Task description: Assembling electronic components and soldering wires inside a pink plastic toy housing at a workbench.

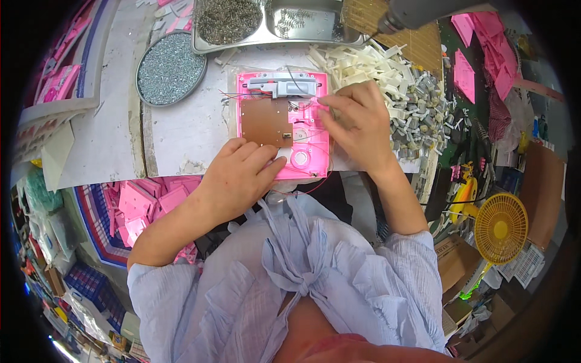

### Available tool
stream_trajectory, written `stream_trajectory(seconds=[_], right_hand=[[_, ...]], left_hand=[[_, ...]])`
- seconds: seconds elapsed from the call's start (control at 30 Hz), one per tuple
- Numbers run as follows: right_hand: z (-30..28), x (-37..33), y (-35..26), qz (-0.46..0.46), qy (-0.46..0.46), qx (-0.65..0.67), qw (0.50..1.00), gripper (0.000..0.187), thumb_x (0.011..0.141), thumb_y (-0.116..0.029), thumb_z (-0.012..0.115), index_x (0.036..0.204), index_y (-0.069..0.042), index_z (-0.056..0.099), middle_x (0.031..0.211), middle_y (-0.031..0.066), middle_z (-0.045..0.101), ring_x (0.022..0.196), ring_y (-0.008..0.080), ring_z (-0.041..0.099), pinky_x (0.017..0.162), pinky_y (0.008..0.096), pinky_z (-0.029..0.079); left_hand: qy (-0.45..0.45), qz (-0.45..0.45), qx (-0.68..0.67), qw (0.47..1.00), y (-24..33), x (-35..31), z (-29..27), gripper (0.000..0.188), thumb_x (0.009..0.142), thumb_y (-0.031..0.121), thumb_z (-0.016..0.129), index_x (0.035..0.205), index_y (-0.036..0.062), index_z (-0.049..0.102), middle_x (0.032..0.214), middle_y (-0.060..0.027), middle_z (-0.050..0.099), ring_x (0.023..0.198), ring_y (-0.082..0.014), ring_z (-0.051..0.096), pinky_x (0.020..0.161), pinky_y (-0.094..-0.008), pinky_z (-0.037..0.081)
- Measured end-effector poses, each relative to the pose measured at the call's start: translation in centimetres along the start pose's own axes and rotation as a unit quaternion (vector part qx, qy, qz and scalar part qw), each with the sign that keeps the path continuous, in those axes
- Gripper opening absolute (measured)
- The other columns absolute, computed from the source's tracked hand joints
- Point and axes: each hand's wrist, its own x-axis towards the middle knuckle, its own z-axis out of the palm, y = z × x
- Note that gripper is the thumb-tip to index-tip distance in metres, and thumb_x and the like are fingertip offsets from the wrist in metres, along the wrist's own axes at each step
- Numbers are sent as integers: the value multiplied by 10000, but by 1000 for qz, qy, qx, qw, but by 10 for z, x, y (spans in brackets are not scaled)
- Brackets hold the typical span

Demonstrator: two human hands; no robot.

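Note:
A pink plastic casing (pixel 322 155) lies with its inside facing up on the white worktable in front of me. It carries a brown circuit board (pixel 260 121), a grey mechanism (pixel 284 86) along its far side, thin wires and a round white part (pixel 300 158) at the lower right. My left hand (pixel 236 178) holds the casing at its near left, fingertips over the board's near edge. At the casing's far right edge, the thumb and forefinger of my right hand (pixel 363 124) are pinched together. A small pink bit shows at those fingertips, too small to name.
Beyond the casing stand a round dish of small screws (pixel 171 69) and a metal tray (pixel 275 39) of springs. White and grey plastic parts (pixel 396 91) are heaped to the right, below a dark power tool (pixel 417 18). A basket of pink parts (pixel 145 206) and a yellow fan (pixel 500 228) flank me.

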Motion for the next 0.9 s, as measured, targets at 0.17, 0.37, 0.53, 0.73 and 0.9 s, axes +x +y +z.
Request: stream_trajectory(seconds=[0.17, 0.37, 0.53, 0.73, 0.9], right_hand=[[6, 12, 1, -75, -45, -58, 994, 151, 739, -149, 759, 886, -129, 731, 809, -4, 581, 791, 218, 554, 682, 379, 433], [10, 19, -8, -133, -20, -87, 987, 112, 726, -143, 677, 830, -102, 678, 790, 6, 565, 770, 213, 546, 677, 365, 412], [20, 22, -10, -151, -39, -94, 983, 103, 734, -166, 648, 817, -108, 662, 755, 7, 557, 763, 214, 549, 731, 390, 408], [24, 22, -19, -87, -66, -98, 989, 72, 748, -139, 705, 803, -114, 664, 732, 11, 574, 772, 228, 564, 775, 406, 393], [23, 18, -24, -46, -67, -80, 994, 114, 752, -111, 763, 836, -117, 687, 765, 15, 613, 777, 230, 571, 793, 404, 369]], left_hand=[[-13, -20, -28, 999, -1, 2, -2, 382, 772, 173, 773, 1133, 86, 684, 1082, -79, 609, 954, -251, 613, 905, -407, 462], [-3, -30, -45, 999, -1, 0, 0, 387, 760, 151, 770, 1129, 78, 675, 1078, -84, 606, 961, -256, 616, 901, -417, 464], [16, -30, -52, 998, -1, 1, 0, 389, 753, 151, 773, 1120, 71, 671, 1074, -88, 605, 946, -259, 612, 902, -422, 461], [25, -26, -53, 998, -1, 0, 3, 378, 748, 157, 776, 1098, 59, 675, 1069, -89, 603, 933, -254, 608, 889, -417, 452], [39, -40, -62, 997, 1, -3, 8, 355, 758, 154, 760, 1088, 55, 674, 1071, -89, 600, 930, -252, 605, 894, -418, 448]])
